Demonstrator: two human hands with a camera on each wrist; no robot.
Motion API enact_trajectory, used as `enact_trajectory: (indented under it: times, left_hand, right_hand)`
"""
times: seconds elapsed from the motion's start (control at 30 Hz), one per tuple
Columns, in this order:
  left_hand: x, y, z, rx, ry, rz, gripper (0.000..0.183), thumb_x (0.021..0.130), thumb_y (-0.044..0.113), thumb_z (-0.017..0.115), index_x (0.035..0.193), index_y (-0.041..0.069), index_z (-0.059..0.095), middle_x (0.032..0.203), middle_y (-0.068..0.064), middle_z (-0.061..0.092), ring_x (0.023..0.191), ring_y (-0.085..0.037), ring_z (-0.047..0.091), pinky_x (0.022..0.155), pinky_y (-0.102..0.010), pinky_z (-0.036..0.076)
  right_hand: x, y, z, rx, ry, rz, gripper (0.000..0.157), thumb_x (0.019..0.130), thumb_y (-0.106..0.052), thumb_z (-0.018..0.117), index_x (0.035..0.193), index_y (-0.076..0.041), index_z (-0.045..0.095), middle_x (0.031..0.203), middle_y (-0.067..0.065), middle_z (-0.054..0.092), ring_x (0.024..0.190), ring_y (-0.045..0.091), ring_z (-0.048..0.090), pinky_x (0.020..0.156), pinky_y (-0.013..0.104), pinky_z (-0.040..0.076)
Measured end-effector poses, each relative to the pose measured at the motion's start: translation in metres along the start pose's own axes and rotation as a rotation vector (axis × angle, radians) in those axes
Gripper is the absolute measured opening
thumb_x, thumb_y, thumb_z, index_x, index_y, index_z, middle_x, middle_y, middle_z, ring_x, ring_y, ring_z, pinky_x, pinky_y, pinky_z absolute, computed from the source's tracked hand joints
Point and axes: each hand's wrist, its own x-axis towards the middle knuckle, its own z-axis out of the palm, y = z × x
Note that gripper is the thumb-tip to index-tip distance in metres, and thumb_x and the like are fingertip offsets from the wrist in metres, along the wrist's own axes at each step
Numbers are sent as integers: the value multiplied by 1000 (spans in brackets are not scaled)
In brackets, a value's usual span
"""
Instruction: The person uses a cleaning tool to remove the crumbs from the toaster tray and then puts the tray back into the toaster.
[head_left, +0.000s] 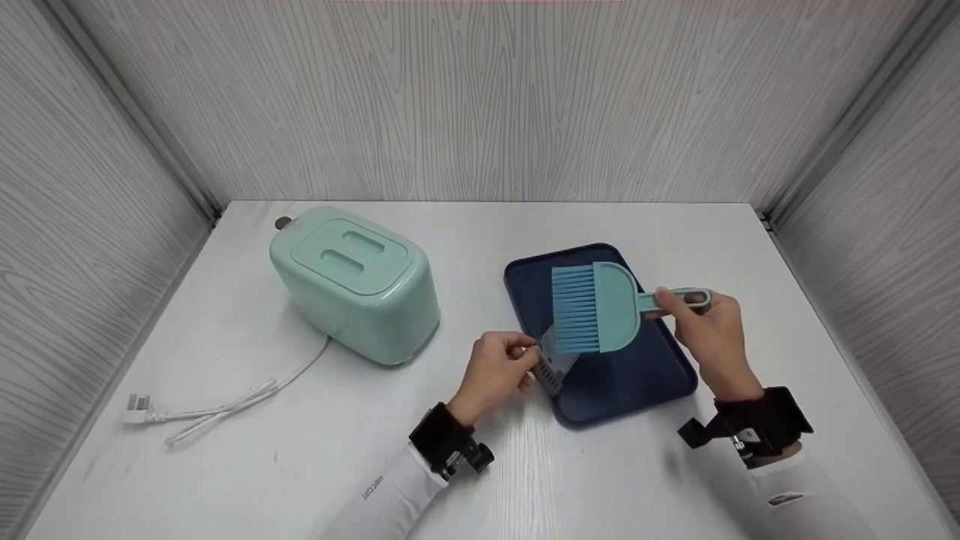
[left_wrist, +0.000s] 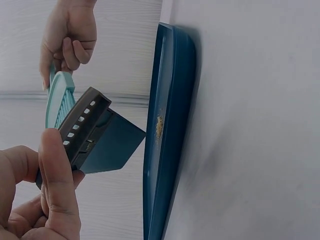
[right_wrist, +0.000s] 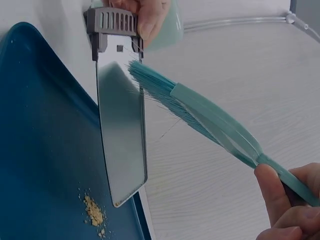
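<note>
White tabletop [head_left: 247,487], grey wood-grain walls [head_left: 480,105], hands [head_left: 495,367] [head_left: 712,337] pinching metal plate [right_wrist: 121,130] (left), turquoise brush [head_left: 607,307] (right)

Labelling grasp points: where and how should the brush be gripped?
Grip the brush by its slim handle, probably from the person's right: the handle points that way, opposite the bristles, and the right hand holds it there.
</note>
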Motion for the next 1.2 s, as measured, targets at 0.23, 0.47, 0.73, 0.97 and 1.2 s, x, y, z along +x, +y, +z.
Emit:
enact_trajectory:
  times: [0.23,0.47,0.73,0.97,1.2]
  left_hand:
    - [1,1,0,18,5,-9,19,96,3,65,109,-6,76,66,-1,65,46,-9,60,50,-34,60]
    - [0,0,0,17,2,-7,19,96,3,64,109,-6,76,65,1,63,47,-8,60,49,-27,58]
    - [-2,-1,-1,31,-2,33,21,97,2,62,112,-6,75,68,-3,65,48,-10,61,55,-46,62]
    - [-2,0,-2,24,-2,37,21,97,2,63,111,-7,75,67,-3,65,48,-10,61,57,-51,62]
    - [-2,1,-2,17,-11,41,21,98,3,63,113,-7,75,69,-5,66,49,-10,61,55,-45,62]
  right_hand:
    - [-6,5,8,23,-22,25,38,97,-23,75,101,15,75,75,11,76,38,6,21,44,36,9]
    - [-8,7,5,-42,-47,42,39,98,-26,73,103,13,75,72,3,76,40,6,25,43,37,13]
    - [-11,5,1,-89,-64,6,31,98,-18,73,109,12,74,79,6,77,55,6,53,50,28,26]
    - [-11,6,-5,-159,-53,-30,26,98,-15,73,107,10,76,82,9,78,77,11,73,68,16,48]
    - [-8,6,-11,-228,-57,-50,26,99,-18,72,102,7,78,82,11,78,82,10,68,73,19,40]
